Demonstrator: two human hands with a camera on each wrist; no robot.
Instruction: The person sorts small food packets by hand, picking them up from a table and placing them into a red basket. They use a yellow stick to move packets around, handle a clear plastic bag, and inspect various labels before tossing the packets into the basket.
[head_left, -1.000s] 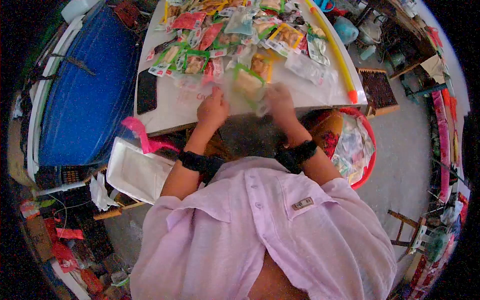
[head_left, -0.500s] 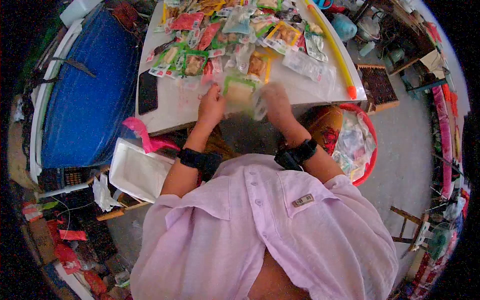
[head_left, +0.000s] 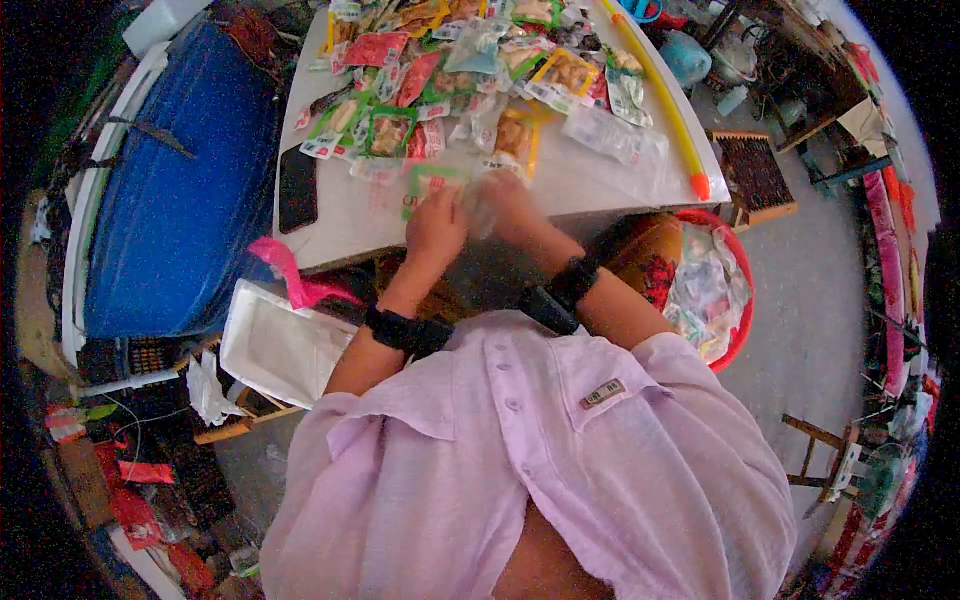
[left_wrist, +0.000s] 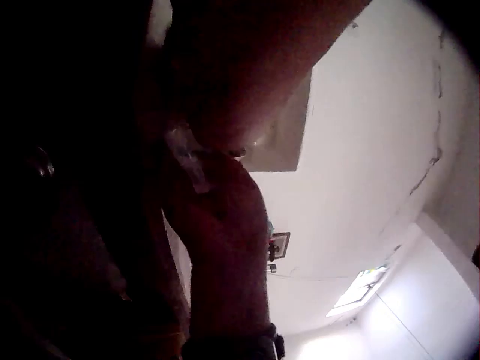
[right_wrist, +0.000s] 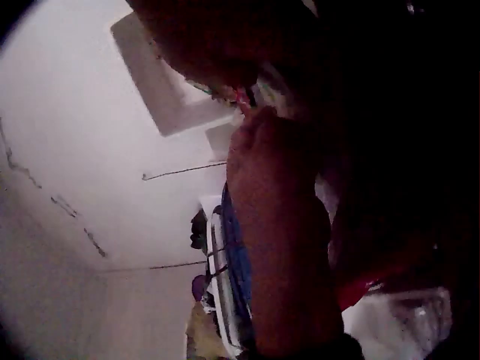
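My left hand point(head_left: 437, 232) grips a green-edged food packet point(head_left: 430, 183) just above the table's front edge; red print shows on it. Close at its right is my right hand point(head_left: 512, 210), blurred, with curled fingers holding a clear plastic bag point(head_left: 481, 214). In the left wrist view a strip of clear plastic point(left_wrist: 187, 159) lies along the dark right hand point(left_wrist: 225, 199). The right wrist view shows the left hand point(right_wrist: 266, 146) with fingers bent at a bit of red and green wrapping. A yellow-edged packet point(head_left: 515, 138) lies just beyond the right hand.
Many sealed food packets point(head_left: 390, 130) cover the far part of the white table point(head_left: 600, 190). A phone point(head_left: 298, 190) lies at left, a yellow tube point(head_left: 660, 95) along the right edge. A red basket point(head_left: 735, 345) of packets stands at right, a white foam box point(head_left: 270, 345) at left.
The green-edged packet has moved left, from between the hands to the left hand. My right hand has swung left beside it, and the left hand has shifted slightly right.
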